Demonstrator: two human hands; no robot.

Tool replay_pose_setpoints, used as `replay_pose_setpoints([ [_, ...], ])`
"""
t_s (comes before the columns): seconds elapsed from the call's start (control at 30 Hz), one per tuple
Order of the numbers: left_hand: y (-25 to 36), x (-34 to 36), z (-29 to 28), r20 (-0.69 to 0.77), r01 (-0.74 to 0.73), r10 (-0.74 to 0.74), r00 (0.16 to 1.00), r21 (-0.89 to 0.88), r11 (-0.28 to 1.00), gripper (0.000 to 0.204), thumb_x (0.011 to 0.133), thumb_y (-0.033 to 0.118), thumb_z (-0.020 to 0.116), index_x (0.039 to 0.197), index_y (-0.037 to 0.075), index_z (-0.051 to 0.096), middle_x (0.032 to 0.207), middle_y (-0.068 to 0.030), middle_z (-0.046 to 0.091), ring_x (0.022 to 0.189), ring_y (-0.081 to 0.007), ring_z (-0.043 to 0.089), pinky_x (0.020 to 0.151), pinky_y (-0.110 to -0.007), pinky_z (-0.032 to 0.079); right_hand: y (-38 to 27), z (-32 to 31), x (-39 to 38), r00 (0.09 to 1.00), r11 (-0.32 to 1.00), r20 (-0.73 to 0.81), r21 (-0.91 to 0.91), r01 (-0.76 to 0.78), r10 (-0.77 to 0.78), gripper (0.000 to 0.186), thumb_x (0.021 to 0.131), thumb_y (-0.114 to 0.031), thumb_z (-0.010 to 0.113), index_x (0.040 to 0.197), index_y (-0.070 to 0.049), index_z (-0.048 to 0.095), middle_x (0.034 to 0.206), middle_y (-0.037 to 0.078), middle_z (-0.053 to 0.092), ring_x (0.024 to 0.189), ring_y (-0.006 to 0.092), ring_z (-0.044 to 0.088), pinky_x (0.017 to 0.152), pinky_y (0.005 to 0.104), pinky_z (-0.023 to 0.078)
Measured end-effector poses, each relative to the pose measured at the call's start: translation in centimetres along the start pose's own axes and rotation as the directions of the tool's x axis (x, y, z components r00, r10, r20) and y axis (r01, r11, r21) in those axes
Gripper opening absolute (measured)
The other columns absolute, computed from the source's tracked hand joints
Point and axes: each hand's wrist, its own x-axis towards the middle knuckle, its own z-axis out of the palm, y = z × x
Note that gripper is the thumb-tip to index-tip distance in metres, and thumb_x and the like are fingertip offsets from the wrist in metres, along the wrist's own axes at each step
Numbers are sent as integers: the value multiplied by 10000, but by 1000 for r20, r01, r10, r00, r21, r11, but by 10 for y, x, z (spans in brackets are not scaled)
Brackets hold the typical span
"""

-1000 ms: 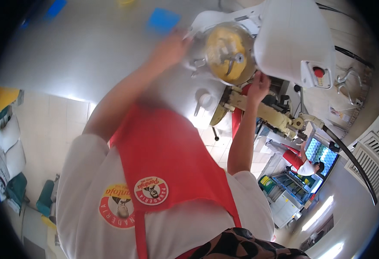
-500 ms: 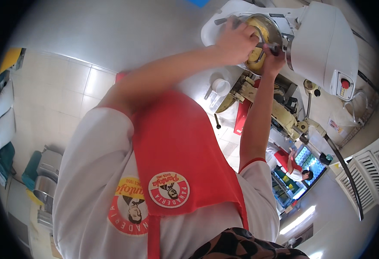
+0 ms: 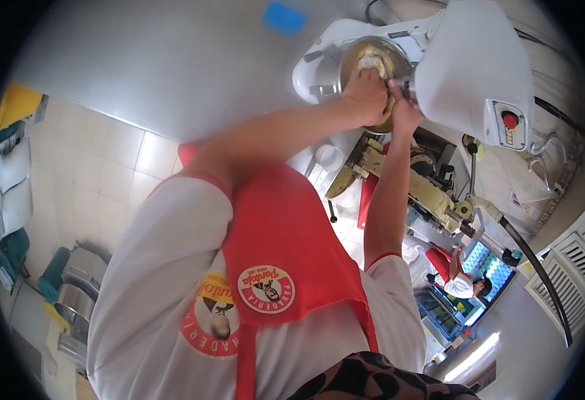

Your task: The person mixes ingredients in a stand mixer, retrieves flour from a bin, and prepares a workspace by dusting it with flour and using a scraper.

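Note:
A white stand mixer (image 3: 472,70) stands at the upper right, its metal bowl (image 3: 347,60) under the head. Yellow mix with a pale, whitish lump (image 3: 371,62) shows inside the bowl. My left hand (image 3: 367,97) reaches over the bowl with fingers curled down against the lump; their tips are hidden. Beside it, my right hand (image 3: 405,115) is closed around the upper part of the metal beater (image 3: 387,65), close to the mixer head. The beater's lower part is partly covered by the mix and my left hand.
A grey worktop (image 3: 172,60) spreads left of the mixer, with a blue patch (image 3: 284,18) on it. Below the bowl are a white cup (image 3: 329,157) and a cream-coloured machine (image 3: 432,193) with a long lever. Another person (image 3: 462,273) stands farther off at the right.
My left hand has moved off the beater's side and down to the lump in the bowl. The pale lump now shows. The whole view has shifted, bringing the blue patch further in.

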Motion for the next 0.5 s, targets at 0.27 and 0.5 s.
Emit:
replay_pose_setpoints([
  [0.27, 14, 27, 23, -72, 87, -100, 992, -161, 983, 454, 889, 233, 639, 1231, -65, 598, 1209, -224, 550, 1155, -368, 511, 991, -474, 432, 13, -17, 8, 932, 858, 179, -366, 361, -316, 491, 844, -332, 863, 1157, 10, 701, 1155, 159, 724, 1057, 313, 654, 967, 412, 493],
  [0.5, -29, 53, 23, 19, -156, 165, 986, -236, 959, 451, 840, 222, 707, 1244, 27, 654, 1230, -226, 643, 1140, -396, 622, 997, -464, 499, 39, -15, -3, 895, 861, 77, -248, 445, -440, 374, 914, -151, 731, 1243, 12, 658, 1233, 193, 691, 1122, 387, 636, 995, 485, 473],
])
